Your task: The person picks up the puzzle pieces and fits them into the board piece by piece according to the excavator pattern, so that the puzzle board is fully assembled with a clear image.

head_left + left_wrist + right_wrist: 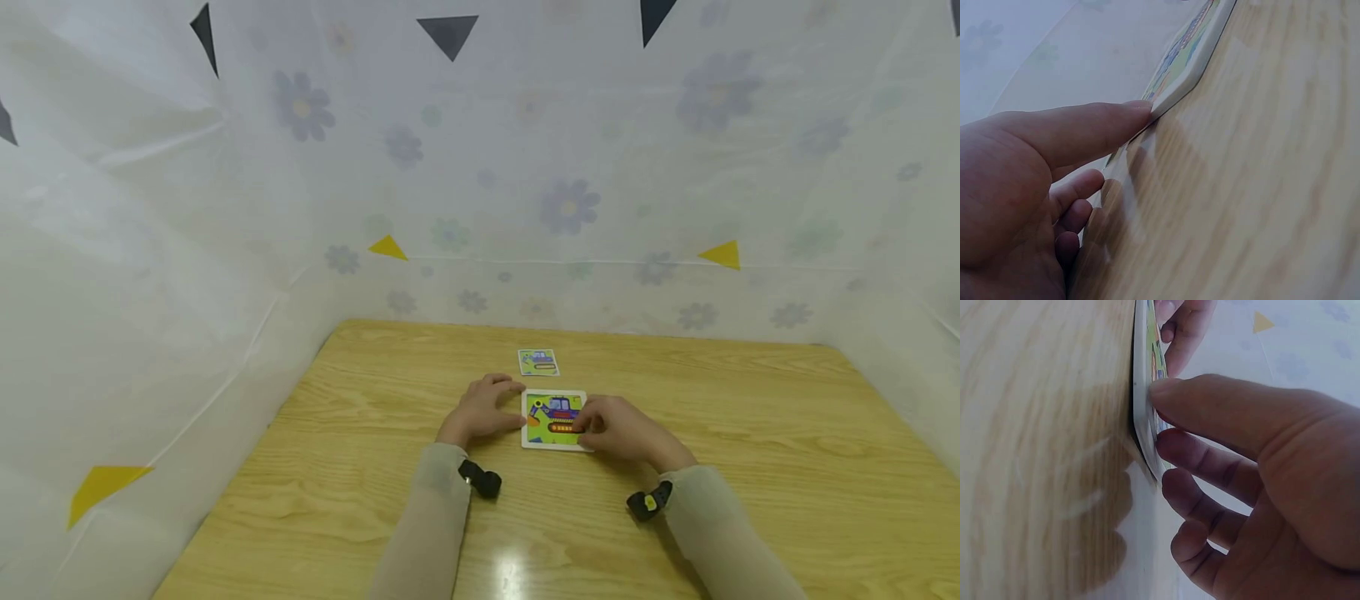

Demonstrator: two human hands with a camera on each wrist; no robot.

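Fingertips of your left hand (483, 410) pressed the left edge of the white-framed green excavator puzzle board (553, 419) lying flat on the light wooden table (375, 467); your right hand (618, 429) rested on its right side, fingers relaxed. 1 small matching picture card (537, 362) lay just beyond.

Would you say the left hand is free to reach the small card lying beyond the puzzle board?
Probably yes: the left hand only touches the puzzle board, and bare table lies between it and the small card.

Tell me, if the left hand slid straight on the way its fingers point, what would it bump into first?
Probably the puzzle board: the left hand already touches its left edge with a fingertip.
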